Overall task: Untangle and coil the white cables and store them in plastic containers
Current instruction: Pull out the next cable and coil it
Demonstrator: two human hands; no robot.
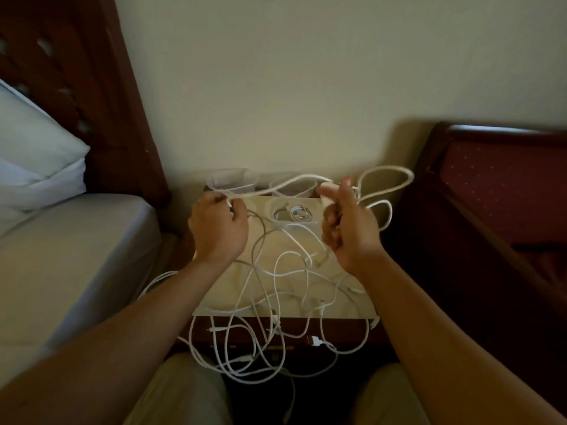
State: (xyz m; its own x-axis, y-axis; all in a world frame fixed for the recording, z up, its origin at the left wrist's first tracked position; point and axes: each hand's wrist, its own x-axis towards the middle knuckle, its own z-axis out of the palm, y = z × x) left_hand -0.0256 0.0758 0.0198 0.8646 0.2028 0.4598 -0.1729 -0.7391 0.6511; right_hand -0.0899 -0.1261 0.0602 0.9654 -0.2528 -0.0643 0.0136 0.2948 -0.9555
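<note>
A tangle of white cables (276,289) sprawls over the small table top (221,299) and hangs over its front edge. My left hand (219,227) pinches one white cable (294,180) that stretches across to my right hand (348,223). My right hand grips the same cable, which loops out to the right (399,182) behind it. Three clear plastic containers stand at the table's back: one (231,179) at the left, one (291,187) partly hidden behind the cable, and one (293,211) holding a coiled cable.
A bed with a grey sheet (76,240) and a white pillow (33,148) lies at the left. A dark wooden chair with a red seat back (503,191) stands at the right. The wall (276,87) rises right behind the table. My knees are below the table's front.
</note>
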